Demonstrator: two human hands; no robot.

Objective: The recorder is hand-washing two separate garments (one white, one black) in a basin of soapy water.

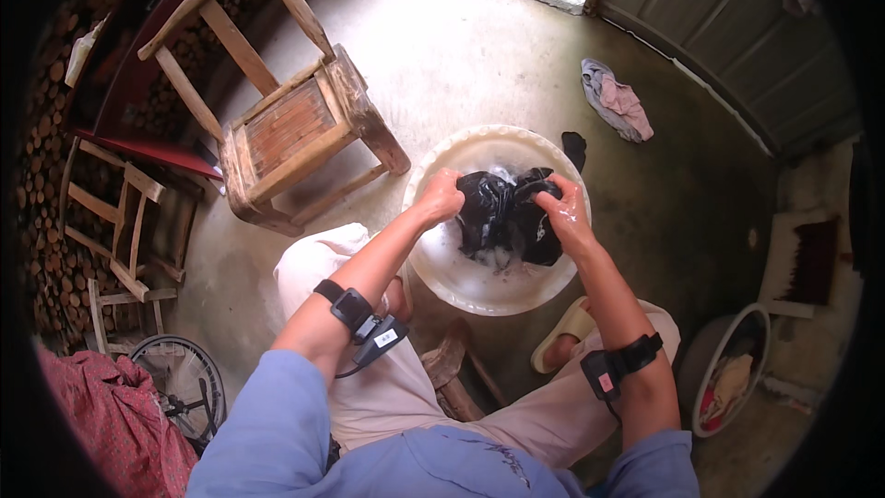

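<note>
A wet black garment (487,211) is stretched between my two hands over a round white plastic basin (434,277). My left hand (441,198) grips its upper left edge. On the other side my right hand (563,211) clutches a bunched fold, and wet suds show on the back of that hand. The garment's lower part hangs down into the basin, where soapy water (449,242) with some foam is visible. What the fingertips do beneath the cloth is hidden.
A wooden chair (290,131) stands left of the basin. A small black cloth (574,150) lies beside the rim, with grey and pink cloths (619,102) farther right. At right, a tub (764,332) holds clothes. Stacked firewood (45,221) and a wheel (214,373) are at left.
</note>
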